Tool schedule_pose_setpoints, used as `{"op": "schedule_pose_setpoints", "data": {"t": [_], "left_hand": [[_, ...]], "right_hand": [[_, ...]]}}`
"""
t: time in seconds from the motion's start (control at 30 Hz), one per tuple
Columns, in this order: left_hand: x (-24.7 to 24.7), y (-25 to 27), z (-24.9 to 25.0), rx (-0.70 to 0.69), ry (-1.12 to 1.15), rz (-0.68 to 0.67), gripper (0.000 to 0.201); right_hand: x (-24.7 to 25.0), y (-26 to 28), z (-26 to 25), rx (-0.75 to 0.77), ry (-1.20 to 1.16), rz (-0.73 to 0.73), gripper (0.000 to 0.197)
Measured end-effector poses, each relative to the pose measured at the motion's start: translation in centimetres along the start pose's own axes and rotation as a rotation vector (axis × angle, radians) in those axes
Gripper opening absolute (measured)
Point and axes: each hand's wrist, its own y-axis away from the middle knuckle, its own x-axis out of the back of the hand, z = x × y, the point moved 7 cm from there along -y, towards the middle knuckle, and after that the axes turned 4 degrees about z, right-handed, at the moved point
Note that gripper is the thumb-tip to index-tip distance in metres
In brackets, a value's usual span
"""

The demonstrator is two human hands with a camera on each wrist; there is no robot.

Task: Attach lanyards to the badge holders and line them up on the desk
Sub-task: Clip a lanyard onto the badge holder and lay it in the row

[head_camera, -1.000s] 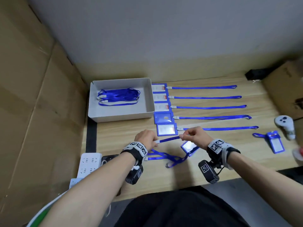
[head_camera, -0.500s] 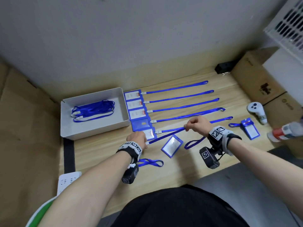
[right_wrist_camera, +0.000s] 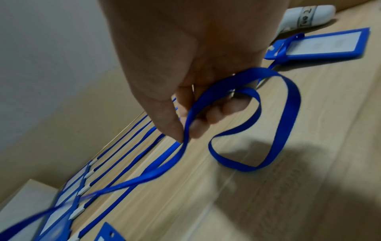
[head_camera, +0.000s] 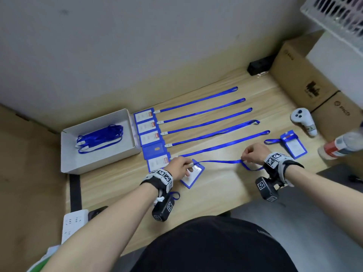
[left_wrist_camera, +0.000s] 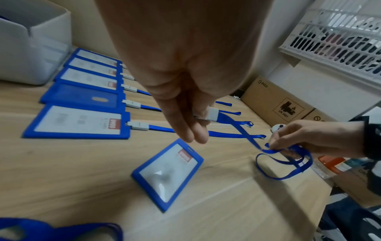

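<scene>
A loose blue badge holder (head_camera: 193, 178) (left_wrist_camera: 168, 174) lies flat on the wooden desk (head_camera: 216, 189), below a row of five holders (head_camera: 149, 126) whose lanyards are stretched out to the right. My left hand (head_camera: 186, 167) (left_wrist_camera: 203, 119) pinches the white clip (left_wrist_camera: 213, 114) of a blue lanyard (head_camera: 220, 161) (left_wrist_camera: 241, 130) just above the loose holder's top edge. My right hand (head_camera: 243, 159) (right_wrist_camera: 186, 133) pinches the strap farther along, and the rest of the lanyard loop (right_wrist_camera: 288, 122) hangs down to the desk.
A white box (head_camera: 98, 163) at the left holds spare lanyards (head_camera: 100, 137). Another holder with a lanyard (head_camera: 293, 144), a white controller (head_camera: 303, 121), a bottle (head_camera: 341, 146) and cardboard boxes (head_camera: 306, 83) crowd the right. One more lanyard (head_camera: 175, 195) lies under my left wrist.
The hands have drawn apart and the lanyard now runs nearly straight between them. My left hand has brought the clip end to the loose holder. The head view has swung right.
</scene>
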Motion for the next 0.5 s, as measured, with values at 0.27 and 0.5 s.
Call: {"op": "schedule_pose_setpoints", "data": {"t": [0.27,0.5], "left_hand": [[-1.2,-0.5,4.1,-0.001,0.181,0.073,0.016],[-0.7,-1.0,5.6,0.007,0.24,0.131,0.016]], "right_hand": [[-2.5,0.6,-4.3,0.251,-0.054,-0.201,0.016],[-4.5,2.8,-8.6,0.437,-0.173,-0.269,0.022]]}}
